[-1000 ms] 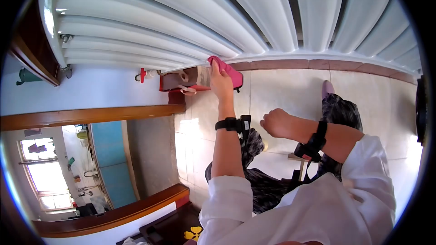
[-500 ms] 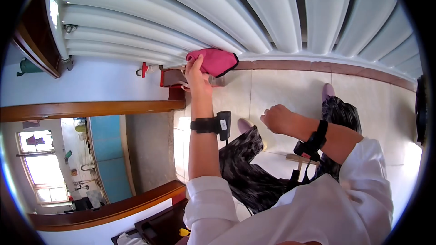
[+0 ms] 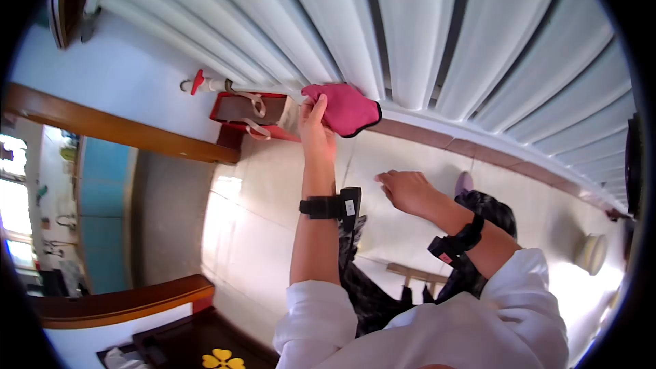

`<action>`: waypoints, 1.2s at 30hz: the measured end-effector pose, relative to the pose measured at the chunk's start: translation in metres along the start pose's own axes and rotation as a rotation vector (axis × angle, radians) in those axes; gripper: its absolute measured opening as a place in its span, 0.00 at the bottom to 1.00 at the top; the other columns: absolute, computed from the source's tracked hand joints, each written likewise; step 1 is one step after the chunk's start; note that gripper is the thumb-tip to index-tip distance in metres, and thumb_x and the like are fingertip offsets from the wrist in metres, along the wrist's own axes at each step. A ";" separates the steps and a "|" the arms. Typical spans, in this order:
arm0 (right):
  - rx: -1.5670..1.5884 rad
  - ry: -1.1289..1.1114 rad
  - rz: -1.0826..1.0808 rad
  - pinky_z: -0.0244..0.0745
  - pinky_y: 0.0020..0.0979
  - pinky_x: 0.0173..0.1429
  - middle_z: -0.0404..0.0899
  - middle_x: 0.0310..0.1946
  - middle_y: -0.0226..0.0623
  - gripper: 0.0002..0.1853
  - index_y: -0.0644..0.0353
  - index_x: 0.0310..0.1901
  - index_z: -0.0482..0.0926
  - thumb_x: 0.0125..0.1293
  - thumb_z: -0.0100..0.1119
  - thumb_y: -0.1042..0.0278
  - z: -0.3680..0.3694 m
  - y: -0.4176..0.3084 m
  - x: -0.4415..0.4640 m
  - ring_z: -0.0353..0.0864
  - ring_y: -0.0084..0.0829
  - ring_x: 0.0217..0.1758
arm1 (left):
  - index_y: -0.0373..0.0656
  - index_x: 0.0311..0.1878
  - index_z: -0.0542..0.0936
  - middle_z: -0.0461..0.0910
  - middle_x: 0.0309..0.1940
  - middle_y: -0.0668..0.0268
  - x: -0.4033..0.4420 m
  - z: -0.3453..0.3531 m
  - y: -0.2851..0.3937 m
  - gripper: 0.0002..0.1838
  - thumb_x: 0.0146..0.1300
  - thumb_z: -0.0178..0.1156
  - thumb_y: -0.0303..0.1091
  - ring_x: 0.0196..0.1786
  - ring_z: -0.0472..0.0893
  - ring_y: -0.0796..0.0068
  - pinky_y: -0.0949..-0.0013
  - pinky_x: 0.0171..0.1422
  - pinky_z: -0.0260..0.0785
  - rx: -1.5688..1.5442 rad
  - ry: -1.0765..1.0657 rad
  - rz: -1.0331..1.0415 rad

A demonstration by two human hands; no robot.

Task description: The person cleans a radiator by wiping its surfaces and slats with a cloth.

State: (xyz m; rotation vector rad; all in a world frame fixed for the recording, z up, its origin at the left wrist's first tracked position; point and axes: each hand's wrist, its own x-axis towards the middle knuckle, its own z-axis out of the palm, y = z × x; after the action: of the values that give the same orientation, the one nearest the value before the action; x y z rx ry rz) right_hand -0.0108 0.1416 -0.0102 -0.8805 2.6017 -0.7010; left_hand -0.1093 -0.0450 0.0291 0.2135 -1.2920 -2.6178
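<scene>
A pink cloth [image 3: 352, 111] with a black edge is pinched in my left hand [image 3: 316, 128], the thumb lying over its near side. The cloth is against the lower end of the white radiator [image 3: 410, 34]; some of my fingers are hidden behind it. My right hand [image 3: 404, 190] hangs in the air above the tiled floor, apart from the cloth. It holds nothing visible, and its fingers are loosely bent with the tips apart. Each wrist wears a black strap with a small device.
A red gift bag [image 3: 275, 132] with ribbon handles stands by the wall beneath a red valve handle [image 3: 197, 83]. A wooden stool [image 3: 415, 273] is by my legs. A dark cabinet with a yellow flower [image 3: 223, 359] is at the lower left, near a doorway.
My view has turned and shifted. My left hand and the cloth appear further right along the radiator. My right hand's fingers have loosened from a more curled shape.
</scene>
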 end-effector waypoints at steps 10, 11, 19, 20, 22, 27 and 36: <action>1.578 -0.093 0.294 0.69 0.36 0.59 0.67 0.61 0.32 0.25 0.52 0.62 0.63 0.68 0.44 0.49 -0.006 -0.019 0.049 0.70 0.30 0.61 | 0.43 0.42 0.71 0.73 0.38 0.68 -0.067 0.017 0.036 0.09 0.58 0.49 0.32 0.39 0.72 0.77 0.74 0.46 0.64 -0.176 0.128 -0.344; 1.763 -0.002 0.168 0.68 0.36 0.61 0.63 0.64 0.32 0.27 0.53 0.63 0.62 0.68 0.44 0.47 -0.014 -0.019 0.051 0.68 0.30 0.62 | 0.43 0.42 0.71 0.73 0.38 0.68 -0.065 0.011 0.035 0.09 0.58 0.49 0.32 0.39 0.72 0.77 0.74 0.46 0.64 -0.207 0.118 -0.340; 1.698 0.165 0.319 0.69 0.32 0.61 0.74 0.53 0.38 0.25 0.63 0.58 0.68 0.64 0.57 0.56 -0.051 -0.097 0.056 0.74 0.31 0.56 | 0.38 0.44 0.71 0.71 0.42 0.57 -0.069 -0.013 0.052 0.13 0.56 0.55 0.31 0.46 0.75 0.55 0.58 0.42 0.70 1.007 0.039 0.245; 1.719 0.149 0.348 0.70 0.32 0.59 0.75 0.51 0.37 0.24 0.63 0.57 0.68 0.61 0.60 0.65 -0.047 -0.095 0.061 0.76 0.29 0.53 | 0.39 0.46 0.70 0.70 0.44 0.57 -0.073 -0.012 0.058 0.15 0.56 0.56 0.31 0.46 0.75 0.55 0.57 0.41 0.72 1.133 0.033 0.293; 1.539 0.294 0.344 0.71 0.31 0.58 0.75 0.50 0.37 0.24 0.63 0.57 0.68 0.60 0.60 0.67 -0.045 -0.085 0.074 0.76 0.29 0.52 | 0.39 0.51 0.69 0.69 0.45 0.58 -0.080 -0.013 0.066 0.19 0.55 0.58 0.30 0.46 0.75 0.56 0.57 0.41 0.74 1.259 0.054 0.416; 0.004 1.097 -0.136 0.72 0.32 0.47 0.75 0.44 0.44 0.22 0.62 0.53 0.70 0.56 0.62 0.71 -0.127 -0.128 0.110 0.77 0.37 0.43 | 0.39 0.50 0.68 0.72 0.42 0.54 -0.084 -0.033 0.079 0.19 0.57 0.58 0.33 0.41 0.78 0.53 0.54 0.40 0.72 1.274 0.104 0.437; -1.078 1.017 -0.641 0.65 0.31 0.50 0.77 0.45 0.21 0.24 0.45 0.44 0.81 0.42 0.57 0.80 -0.166 -0.119 0.202 0.74 0.28 0.46 | 0.44 0.29 0.71 0.77 0.24 0.62 -0.095 -0.065 0.040 0.08 0.53 0.61 0.35 0.29 0.80 0.65 0.65 0.32 0.70 1.602 -0.245 0.347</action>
State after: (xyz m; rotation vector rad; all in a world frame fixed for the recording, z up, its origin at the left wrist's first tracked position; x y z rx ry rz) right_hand -0.1784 -0.0102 0.1668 -2.1698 3.6265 0.4255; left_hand 0.0019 -0.0939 0.0248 -0.1154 -2.8004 -0.8214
